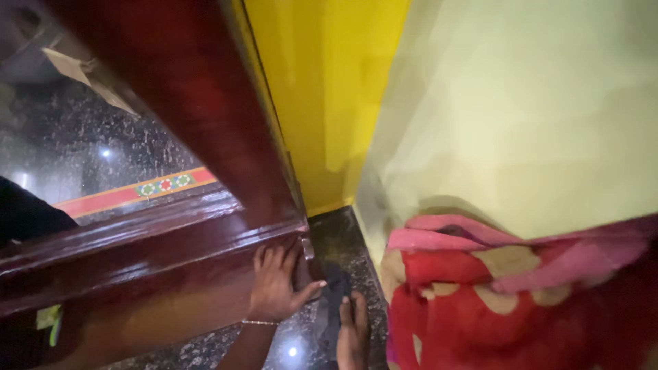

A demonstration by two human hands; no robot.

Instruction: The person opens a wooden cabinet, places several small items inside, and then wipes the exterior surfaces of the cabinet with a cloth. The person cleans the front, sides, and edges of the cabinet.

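The left hand [277,284] was pressed flat, fingers spread, on the wooden frame [137,253]; the right hand [353,332] pinned a dark cloth [332,301], best kept flat.

Glossy lacquered wooden door frame [171,233], polished speckled stone floor [343,233], soft cloth [507,301].

My left hand [276,282] lies flat, fingers spread forward and thumb angled out (a thin bracelet circles the wrist). My right hand [353,332] reaches forward just beside it, fingers extended together.
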